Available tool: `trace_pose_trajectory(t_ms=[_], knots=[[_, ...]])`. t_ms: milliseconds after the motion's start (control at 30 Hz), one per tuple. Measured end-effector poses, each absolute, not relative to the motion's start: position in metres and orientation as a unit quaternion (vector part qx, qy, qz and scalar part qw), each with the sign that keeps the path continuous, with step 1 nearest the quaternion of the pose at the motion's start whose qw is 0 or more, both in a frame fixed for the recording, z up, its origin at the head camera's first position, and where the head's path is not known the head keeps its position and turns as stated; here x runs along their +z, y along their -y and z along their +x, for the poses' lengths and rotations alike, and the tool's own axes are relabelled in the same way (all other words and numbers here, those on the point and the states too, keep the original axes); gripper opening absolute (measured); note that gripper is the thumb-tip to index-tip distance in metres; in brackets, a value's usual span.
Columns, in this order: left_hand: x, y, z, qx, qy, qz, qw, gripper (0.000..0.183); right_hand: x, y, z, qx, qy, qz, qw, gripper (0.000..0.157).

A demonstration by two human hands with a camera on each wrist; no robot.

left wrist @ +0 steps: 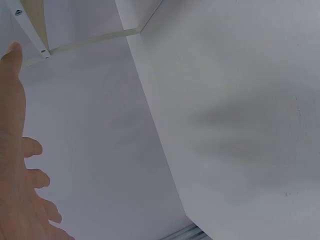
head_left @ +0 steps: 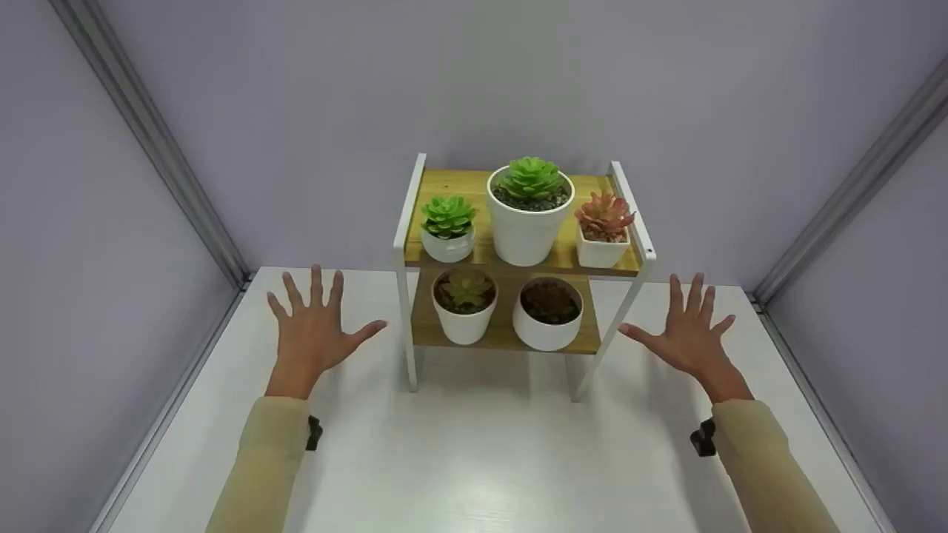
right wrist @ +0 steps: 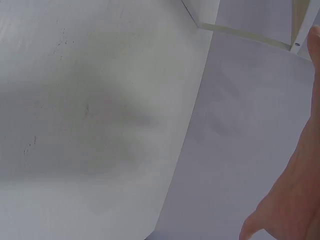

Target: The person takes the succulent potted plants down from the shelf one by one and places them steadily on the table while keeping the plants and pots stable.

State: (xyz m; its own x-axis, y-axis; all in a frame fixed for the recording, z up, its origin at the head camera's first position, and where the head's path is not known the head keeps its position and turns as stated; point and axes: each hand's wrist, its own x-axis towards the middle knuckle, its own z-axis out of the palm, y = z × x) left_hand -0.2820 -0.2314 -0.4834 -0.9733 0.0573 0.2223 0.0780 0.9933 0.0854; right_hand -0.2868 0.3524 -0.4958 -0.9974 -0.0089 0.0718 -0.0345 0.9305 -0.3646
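Fingers spread and straight, the left hand (head_left: 311, 337) hovers over the white table to the left of a small two-tier shelf (head_left: 444, 181). The right hand (head_left: 692, 340) is spread the same way on the shelf's right side. Neither holds anything. On the upper board stand a small green succulent (head_left: 449, 229), a larger green succulent in a tall white pot (head_left: 527, 229) and a reddish succulent in a square pot (head_left: 603, 237). Below are a green succulent in a tapered pot (head_left: 465, 318) and a dark reddish plant in a round white pot (head_left: 546, 326).
The shelf has white side frames and wooden boards, and stands near the back wall (head_left: 333, 148) on the white table (head_left: 459, 451). Metal posts (head_left: 148, 141) mark the booth's corners, with side walls at left and right. Each sleeve has a black wrist camera (head_left: 314, 433).
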Motion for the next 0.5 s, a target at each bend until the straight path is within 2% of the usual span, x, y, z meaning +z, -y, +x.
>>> trace_pose_trajectory(t_ms=[500], knots=[[-0.47, 0.225, -0.277, -0.04, 0.991, -0.044, 0.118, 0.118, -0.489, -0.349, -0.285, 0.171, 0.983, 0.015, 0.063, 0.131]])
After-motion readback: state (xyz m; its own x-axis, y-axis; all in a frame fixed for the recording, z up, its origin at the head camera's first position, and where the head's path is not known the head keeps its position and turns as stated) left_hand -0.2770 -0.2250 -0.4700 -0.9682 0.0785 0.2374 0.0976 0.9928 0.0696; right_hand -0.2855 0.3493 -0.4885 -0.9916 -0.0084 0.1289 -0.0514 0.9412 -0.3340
